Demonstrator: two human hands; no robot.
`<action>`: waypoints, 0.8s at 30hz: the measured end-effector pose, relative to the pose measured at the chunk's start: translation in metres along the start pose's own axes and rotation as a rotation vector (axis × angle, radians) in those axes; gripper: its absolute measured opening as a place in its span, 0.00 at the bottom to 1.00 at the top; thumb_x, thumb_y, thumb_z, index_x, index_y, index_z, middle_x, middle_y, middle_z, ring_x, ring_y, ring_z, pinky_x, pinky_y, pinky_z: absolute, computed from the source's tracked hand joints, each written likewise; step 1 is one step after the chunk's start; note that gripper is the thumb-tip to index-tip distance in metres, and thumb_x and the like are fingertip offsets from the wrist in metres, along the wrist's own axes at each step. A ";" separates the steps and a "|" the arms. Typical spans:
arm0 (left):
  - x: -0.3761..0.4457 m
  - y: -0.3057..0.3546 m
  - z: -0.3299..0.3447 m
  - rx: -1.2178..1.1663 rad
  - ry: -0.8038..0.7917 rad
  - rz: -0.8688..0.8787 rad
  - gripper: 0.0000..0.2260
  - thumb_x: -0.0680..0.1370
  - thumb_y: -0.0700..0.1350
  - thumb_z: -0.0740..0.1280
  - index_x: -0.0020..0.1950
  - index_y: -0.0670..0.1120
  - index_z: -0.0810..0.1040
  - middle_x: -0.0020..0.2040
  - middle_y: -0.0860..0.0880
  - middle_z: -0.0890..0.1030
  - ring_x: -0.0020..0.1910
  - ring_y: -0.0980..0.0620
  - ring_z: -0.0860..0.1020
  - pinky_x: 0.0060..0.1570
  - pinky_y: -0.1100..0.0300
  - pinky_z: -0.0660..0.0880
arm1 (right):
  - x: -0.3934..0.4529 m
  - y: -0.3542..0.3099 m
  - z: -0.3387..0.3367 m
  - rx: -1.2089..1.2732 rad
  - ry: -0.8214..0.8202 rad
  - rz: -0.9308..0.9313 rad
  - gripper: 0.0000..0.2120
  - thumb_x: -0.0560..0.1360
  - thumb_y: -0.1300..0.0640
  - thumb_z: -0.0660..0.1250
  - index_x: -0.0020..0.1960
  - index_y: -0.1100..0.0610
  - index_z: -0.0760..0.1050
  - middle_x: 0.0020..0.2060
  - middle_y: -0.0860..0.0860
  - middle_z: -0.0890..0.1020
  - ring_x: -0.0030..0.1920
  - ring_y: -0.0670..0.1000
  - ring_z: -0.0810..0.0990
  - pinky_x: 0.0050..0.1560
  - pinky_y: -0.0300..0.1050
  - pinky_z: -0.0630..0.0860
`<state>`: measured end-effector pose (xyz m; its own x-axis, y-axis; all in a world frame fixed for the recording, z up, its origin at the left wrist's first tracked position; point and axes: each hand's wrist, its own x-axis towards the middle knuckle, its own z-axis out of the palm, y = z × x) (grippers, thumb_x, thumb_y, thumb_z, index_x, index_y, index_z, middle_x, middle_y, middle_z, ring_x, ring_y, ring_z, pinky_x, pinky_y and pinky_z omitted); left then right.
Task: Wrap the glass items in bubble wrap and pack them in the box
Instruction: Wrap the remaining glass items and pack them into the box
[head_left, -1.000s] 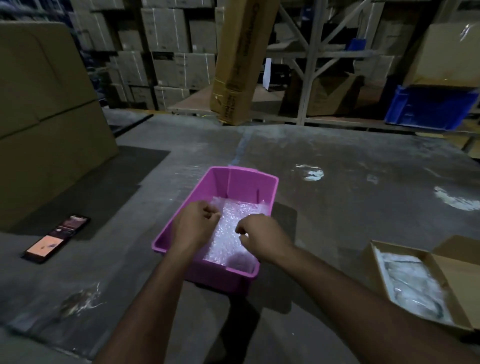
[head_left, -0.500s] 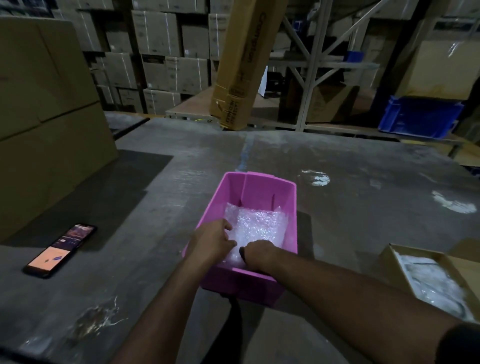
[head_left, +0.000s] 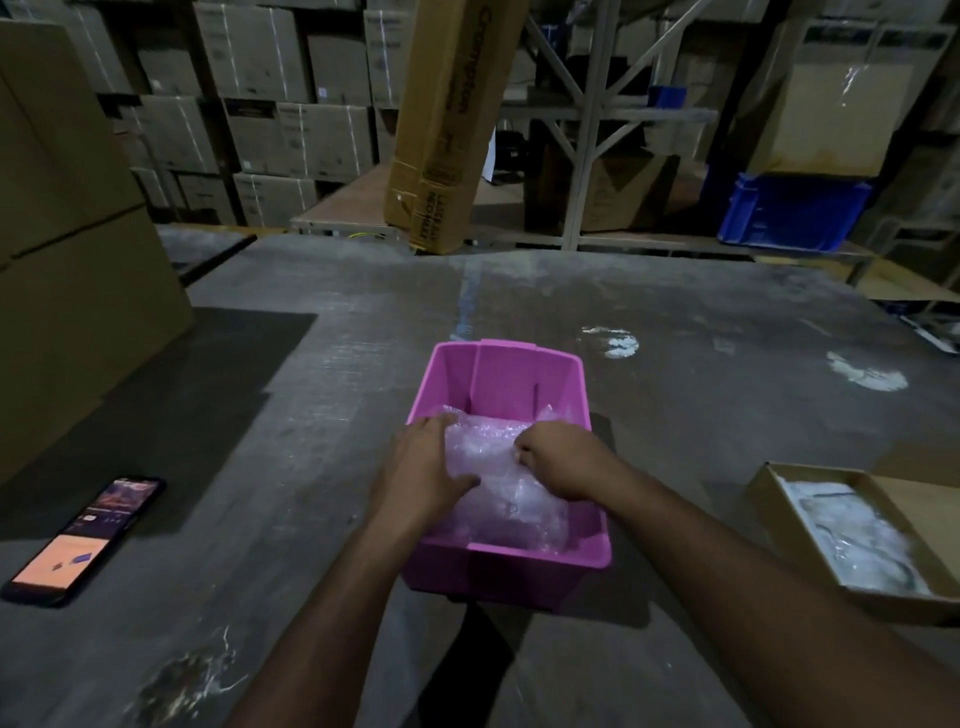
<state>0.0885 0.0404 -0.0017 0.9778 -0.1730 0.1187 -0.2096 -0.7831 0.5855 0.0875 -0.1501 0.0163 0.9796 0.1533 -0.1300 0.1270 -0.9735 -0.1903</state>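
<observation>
1. Here, a pink bin (head_left: 501, 374) sits on the grey floor (head_left: 322, 415), and a bundle of bubble wrap (head_left: 493, 483) lies inside it, filling most of the bottom from the near wall toward the far one.
2. Both hands reach into the bin from the near side and meet the wrap on its upper surface.
3. The left hand (head_left: 423, 473) lies on the wrap's left side, over the bin's left wall; its fingers spread fairly flat along the plastic, with the thumb stretched right across the bundle. It presses rather than clasps, though whether the far fingertips hook the edge cannot be told.
4. The right hand (head_left: 558, 460) sits on the wrap's right part, just inside the right wall. Its fingers curl down and pinch a fold of the plastic at the knuckle line.
5. The wrap thus lies under and between the 2 hands, with its middle bare between them and its near end uncovered toward the bin's front lip.
6. What is inside the wrap cannot be made out.
7. A phone (head_left: 83, 540) with a lit screen lies on the floor well left of the bin.
8. A shallow cardboard box (head_left: 914, 525) stands open at the right, well apart from the bin, with pale plastic-wrapped stuff in it.
9. A blue crate (head_left: 789, 213) sits under the far racks, and a tall carton (head_left: 452, 124) leans near the middle.
</observation>
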 end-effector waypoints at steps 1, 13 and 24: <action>0.001 0.002 -0.003 -0.021 0.032 0.002 0.31 0.72 0.49 0.79 0.73 0.52 0.72 0.70 0.50 0.77 0.67 0.48 0.75 0.64 0.55 0.71 | -0.005 0.002 -0.009 0.074 -0.004 -0.003 0.17 0.83 0.57 0.59 0.36 0.56 0.73 0.38 0.53 0.78 0.41 0.57 0.78 0.41 0.48 0.71; 0.016 0.017 -0.032 -0.303 0.272 0.051 0.08 0.76 0.38 0.74 0.51 0.50 0.85 0.42 0.56 0.85 0.42 0.60 0.82 0.48 0.57 0.82 | -0.032 0.031 -0.019 0.762 0.329 0.075 0.05 0.79 0.54 0.71 0.50 0.51 0.86 0.41 0.46 0.87 0.41 0.45 0.84 0.45 0.45 0.79; 0.016 0.031 -0.027 -0.662 0.358 -0.047 0.03 0.76 0.40 0.75 0.48 0.48 0.86 0.41 0.53 0.86 0.43 0.55 0.85 0.45 0.60 0.83 | -0.049 0.037 -0.017 1.360 0.435 0.099 0.05 0.79 0.63 0.69 0.49 0.60 0.84 0.37 0.52 0.86 0.38 0.45 0.82 0.38 0.33 0.78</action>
<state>0.0982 0.0292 0.0405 0.9521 0.1453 0.2691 -0.2294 -0.2426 0.9426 0.0472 -0.1965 0.0319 0.9760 -0.2099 0.0584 0.0549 -0.0222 -0.9982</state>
